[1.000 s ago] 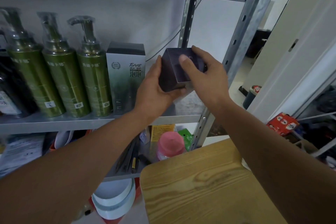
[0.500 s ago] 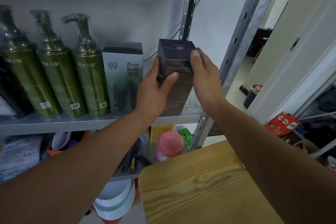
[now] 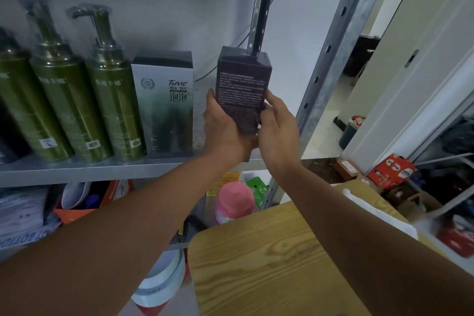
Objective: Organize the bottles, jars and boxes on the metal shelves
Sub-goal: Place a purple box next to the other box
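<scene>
My left hand (image 3: 225,128) and right hand (image 3: 278,133) clasp the dark box (image 3: 243,84) upright, fingers curled on its sides, at the right end of the metal shelf (image 3: 77,172), beside the grey box (image 3: 164,105). Released tilted, it could topple off that end.

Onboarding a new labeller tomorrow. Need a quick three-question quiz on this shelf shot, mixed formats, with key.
1. Which hands hold the dark box?
2. True or false: the dark box lies on its side.
3. What stands on the shelf just left of the dark box? A) a glass jar B) a white box C) a tin can

Key
1. Both: the left hand and the right hand grip its lower part.
2. False; it is upright.
3. B
</scene>
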